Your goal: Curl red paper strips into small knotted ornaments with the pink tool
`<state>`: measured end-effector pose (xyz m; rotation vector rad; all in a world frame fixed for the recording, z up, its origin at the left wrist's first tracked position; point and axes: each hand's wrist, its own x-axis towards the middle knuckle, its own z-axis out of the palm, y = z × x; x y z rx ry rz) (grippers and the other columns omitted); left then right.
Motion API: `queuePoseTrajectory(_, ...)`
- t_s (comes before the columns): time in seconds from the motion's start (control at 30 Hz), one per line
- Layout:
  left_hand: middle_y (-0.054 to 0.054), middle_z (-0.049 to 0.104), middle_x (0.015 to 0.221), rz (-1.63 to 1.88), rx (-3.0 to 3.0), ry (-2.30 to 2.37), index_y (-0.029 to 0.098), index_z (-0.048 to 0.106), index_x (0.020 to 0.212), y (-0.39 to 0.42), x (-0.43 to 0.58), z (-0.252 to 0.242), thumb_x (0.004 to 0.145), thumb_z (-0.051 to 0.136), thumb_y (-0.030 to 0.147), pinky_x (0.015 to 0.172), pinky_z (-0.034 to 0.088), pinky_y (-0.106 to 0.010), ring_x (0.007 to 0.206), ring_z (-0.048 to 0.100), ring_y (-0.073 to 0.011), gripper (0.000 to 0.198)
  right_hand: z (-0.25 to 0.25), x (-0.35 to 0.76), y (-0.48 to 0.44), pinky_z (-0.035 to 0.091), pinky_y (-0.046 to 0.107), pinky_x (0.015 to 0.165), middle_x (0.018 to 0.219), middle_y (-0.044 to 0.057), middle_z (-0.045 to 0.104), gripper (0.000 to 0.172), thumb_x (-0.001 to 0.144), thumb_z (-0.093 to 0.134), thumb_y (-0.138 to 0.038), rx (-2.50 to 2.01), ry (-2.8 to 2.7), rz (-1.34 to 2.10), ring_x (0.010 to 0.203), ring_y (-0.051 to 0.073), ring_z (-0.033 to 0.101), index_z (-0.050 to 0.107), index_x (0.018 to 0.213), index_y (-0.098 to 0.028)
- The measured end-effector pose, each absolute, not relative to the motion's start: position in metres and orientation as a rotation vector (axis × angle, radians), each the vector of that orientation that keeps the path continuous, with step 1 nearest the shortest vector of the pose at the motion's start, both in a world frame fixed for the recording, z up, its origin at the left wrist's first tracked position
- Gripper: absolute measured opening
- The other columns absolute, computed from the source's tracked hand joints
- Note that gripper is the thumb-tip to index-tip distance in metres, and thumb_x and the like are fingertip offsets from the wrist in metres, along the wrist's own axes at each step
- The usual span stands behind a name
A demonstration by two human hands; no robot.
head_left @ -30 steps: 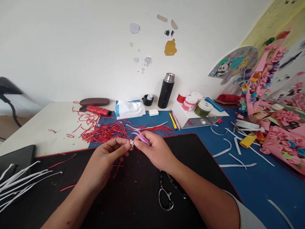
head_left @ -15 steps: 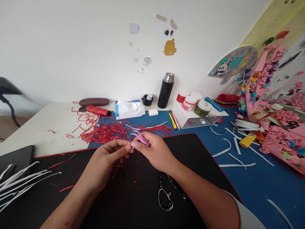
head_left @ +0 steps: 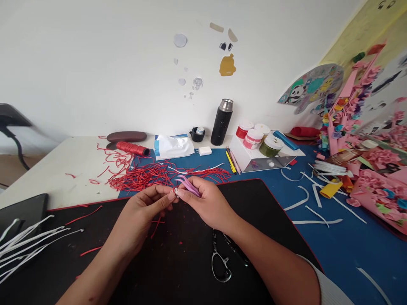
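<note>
My left hand (head_left: 144,212) and my right hand (head_left: 206,203) meet over the black mat (head_left: 178,262), fingertips pinched together. Between them sits a tiny white paper piece (head_left: 176,192), mostly hidden by the fingers. My right hand also grips pink tweezers (head_left: 189,186), their tips pointing up and left toward the piece. A heap of red paper strips (head_left: 143,174) lies just beyond my hands.
Scissors (head_left: 221,260) lie on the mat under my right forearm. White strips (head_left: 28,241) lie at the left, more white strips (head_left: 313,203) on the blue mat at the right. At the back stand a black flask (head_left: 222,122), paint jars (head_left: 259,137), a red thread spool (head_left: 132,148) and pink paper flowers (head_left: 375,178).
My fingertips have closed in tighter, so less of the white piece shows than a second ago. The view has shifted slightly. Nothing else has moved.
</note>
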<state>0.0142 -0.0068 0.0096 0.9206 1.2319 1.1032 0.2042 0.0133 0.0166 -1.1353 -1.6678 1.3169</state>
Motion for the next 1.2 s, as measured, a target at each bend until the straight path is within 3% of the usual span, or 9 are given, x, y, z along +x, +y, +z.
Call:
queuePoseTrajectory(0.43,-0.002,0.071,0.07,1.111,0.845,1.186,0.019,0.085,0.076,-0.0065,0.0144,0.0094,0.058,0.104,0.049,0.054,0.041,-0.023,0.062,0.054,-0.0132,0.04,0.0161,0.205,0.0138,0.041,0.03,0.071,0.086,-0.001,0.063,0.023,0.1,0.066,-0.044,-1.105,-1.661,1.326,0.075,0.016,0.053,0.066,0.093,-0.022)
queuePoseTrajectory(0.7,-0.002,0.071,0.07,1.114,0.855,1.184,0.02,0.084,0.076,-0.0066,0.0131,0.0089,0.058,0.104,0.052,0.055,0.041,-0.023,0.064,0.055,-0.014,0.041,0.0158,0.2048,0.0153,0.039,0.029,0.068,0.081,-0.002,0.056,0.032,0.1,0.066,-0.051,-1.126,-1.636,1.326,0.074,0.016,0.048,0.062,0.088,-0.022)
queuePoseTrajectory(1.0,-0.002,0.07,0.071,1.105,0.864,1.201,0.02,0.084,0.077,-0.0065,0.0142,0.009,0.057,0.104,0.052,0.055,0.041,-0.023,0.063,0.054,-0.0141,0.042,0.0158,0.2046,0.0141,0.042,0.031,0.074,0.087,0.0,0.064,0.022,0.1,0.064,-0.041,-1.086,-1.652,1.343,0.078,0.017,0.054,0.066,0.092,-0.021)
queuePoseTrajectory(1.2,-0.002,0.07,0.07,1.1,0.869,1.203,0.02,0.083,0.076,-0.0081,0.013,0.0103,0.059,0.104,0.052,0.056,0.041,-0.023,0.064,0.055,-0.014,0.042,0.0159,0.205,0.015,0.038,0.03,0.068,0.08,-0.002,0.056,0.027,0.099,0.066,-0.046,-1.124,-1.622,1.34,0.072,0.016,0.047,0.062,0.087,-0.022)
